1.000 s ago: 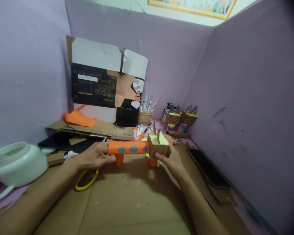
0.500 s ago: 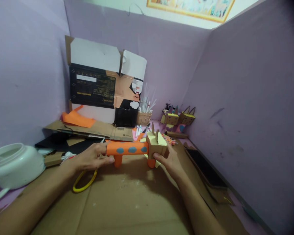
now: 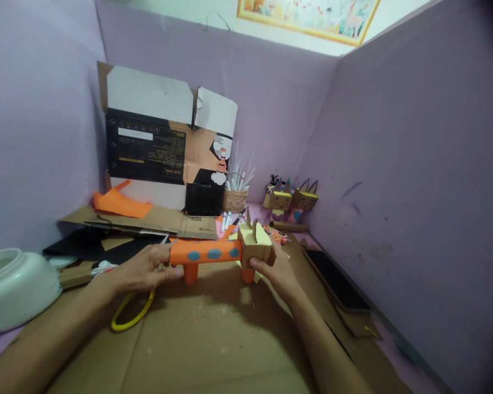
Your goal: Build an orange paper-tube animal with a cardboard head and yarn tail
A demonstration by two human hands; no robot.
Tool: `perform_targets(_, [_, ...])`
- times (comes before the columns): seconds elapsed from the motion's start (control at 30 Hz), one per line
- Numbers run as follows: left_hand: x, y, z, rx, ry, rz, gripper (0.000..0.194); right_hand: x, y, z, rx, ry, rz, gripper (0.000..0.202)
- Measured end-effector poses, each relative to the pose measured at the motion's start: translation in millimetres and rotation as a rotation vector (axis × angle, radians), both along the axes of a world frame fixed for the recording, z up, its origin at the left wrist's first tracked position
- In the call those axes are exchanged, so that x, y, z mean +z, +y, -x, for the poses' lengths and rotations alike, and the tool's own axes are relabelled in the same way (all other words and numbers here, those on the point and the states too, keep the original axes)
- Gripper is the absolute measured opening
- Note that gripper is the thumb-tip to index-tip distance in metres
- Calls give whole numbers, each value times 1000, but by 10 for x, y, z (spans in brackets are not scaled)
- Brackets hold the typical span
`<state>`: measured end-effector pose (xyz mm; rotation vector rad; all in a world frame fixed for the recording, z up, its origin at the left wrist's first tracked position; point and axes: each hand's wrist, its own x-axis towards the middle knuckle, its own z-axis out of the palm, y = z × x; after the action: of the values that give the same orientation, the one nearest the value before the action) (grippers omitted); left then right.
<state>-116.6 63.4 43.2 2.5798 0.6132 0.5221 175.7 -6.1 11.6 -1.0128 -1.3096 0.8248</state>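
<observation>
Now the spotted orange figure (image 3: pixel 205 253) is held over a brown cardboard sheet (image 3: pixel 197 345), its tube end gripped by the left hand (image 3: pixel 145 268), its box head (image 3: pixel 250 249) clasped by the right hand (image 3: pixel 279 273), the two hands apart. Behind, a flattened carton (image 3: pixel 145 148) is propped against the purple back wall (image 3: pixel 279 104), a basket (image 3: pixel 235 201) beside it; above, a framed picture (image 3: pixel 306 19) is seen. Nearer, a yellow ring (image 3: pixel 121 326) is laid flat.

From my remote seat I see lilac back wall (image 3: pixel 271 104) behind worktop's (image 3: pixel 395 355) far edge; left wall (image 3: pixel 36 126) and right wall (image 3: pixel 419 164) flank its side edges. Dark smudges (image 3: pixel 351 190) on right wall, above worktop's right edge. Overhead, pale wall strip (image 3: pixel 172 8), yellow-framed picture (image 3: pixel 308 21) cut off at top. Light soft, brightest up there.
</observation>
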Motion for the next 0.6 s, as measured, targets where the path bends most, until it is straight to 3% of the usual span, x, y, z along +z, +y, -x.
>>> perform_targets(0.43, [55,-31,-13,-10,58,9,24,37,-37,12,-15,-18,30,68])
perform_targets(0.6, [-46,-22,-28,33,-21,-8,24,20,-29,2,-2,-14,41,68])
